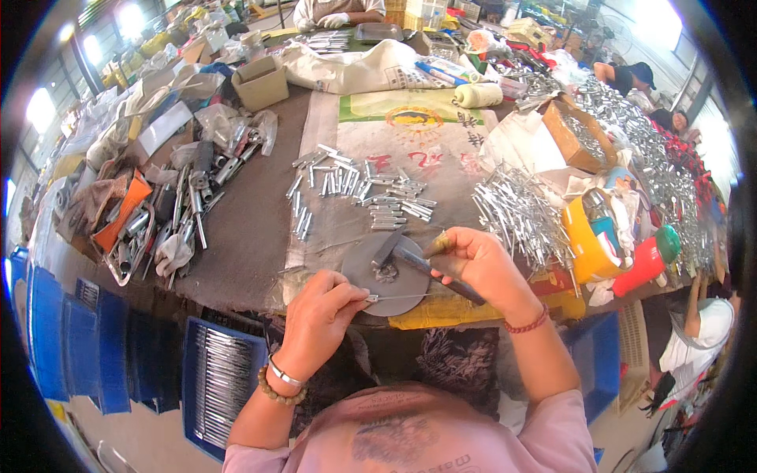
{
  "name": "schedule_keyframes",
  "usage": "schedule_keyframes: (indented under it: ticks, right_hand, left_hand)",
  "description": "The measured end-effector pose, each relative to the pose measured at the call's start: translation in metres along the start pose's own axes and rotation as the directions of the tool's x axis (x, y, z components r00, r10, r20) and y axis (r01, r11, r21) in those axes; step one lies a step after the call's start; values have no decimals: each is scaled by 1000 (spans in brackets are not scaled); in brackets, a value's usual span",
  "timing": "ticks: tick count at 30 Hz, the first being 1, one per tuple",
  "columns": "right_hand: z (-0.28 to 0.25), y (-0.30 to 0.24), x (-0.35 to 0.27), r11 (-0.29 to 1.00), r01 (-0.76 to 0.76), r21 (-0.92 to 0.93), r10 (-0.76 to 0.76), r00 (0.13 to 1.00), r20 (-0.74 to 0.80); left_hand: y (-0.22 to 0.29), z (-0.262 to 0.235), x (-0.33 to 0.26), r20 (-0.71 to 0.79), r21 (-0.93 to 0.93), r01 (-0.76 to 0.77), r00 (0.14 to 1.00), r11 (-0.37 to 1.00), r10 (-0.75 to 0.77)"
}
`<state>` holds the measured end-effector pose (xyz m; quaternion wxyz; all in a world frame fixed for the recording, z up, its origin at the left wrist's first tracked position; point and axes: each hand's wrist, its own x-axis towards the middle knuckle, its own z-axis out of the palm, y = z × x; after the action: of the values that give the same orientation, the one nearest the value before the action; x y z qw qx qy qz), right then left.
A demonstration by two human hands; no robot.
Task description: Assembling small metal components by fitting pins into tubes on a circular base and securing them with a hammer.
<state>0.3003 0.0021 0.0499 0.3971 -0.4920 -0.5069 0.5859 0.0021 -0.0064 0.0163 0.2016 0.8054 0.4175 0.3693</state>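
My left hand (322,306) is closed in a pinch on a small metal fitting (372,298) with a thin rod reaching right, just over the near edge of a round grey plate (359,272). My right hand (477,264) is at the plate's right side, its fingers curled at the handle of a hammer (414,258); how firmly they grip is partly hidden. One fingertip of that hand has a dark, yellowish covering. The hammer's head is over the plate, beside a dark lump (386,273) at its middle. Beyond the plate, several short silvery metal tubes (386,213) lie in rows.
On the right are a heap of thin metal rods (520,217), a cut yellow container (590,236) and a red bottle (640,266). Tools and rags (146,213) pile up left. A blue crate (225,386) of metal parts stands below the table. A gloved person (335,20) works opposite.
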Motion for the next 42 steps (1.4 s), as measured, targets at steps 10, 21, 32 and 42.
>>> schedule_keyframes:
  ticks: [10,21,32,42]
  right_hand:
    - [85,-5,2,343,586,-734,-594,741,314]
    - [81,11,5,551,509,-661,-561,813,158]
    - [102,3,-3,155,536,-830,-600,719,352]
    - [96,37,-3,255,557,-791,-738,641,214]
  left_hand:
    - [1,-3,-1,-6,19,-55,998,998,55]
    - [1,-5,0,22,-2,-26,999,1000,26]
    - [1,-2,-1,-22,28,-36,999,999,36]
    - [1,-3,0,10,15,-25,1000,1000,25]
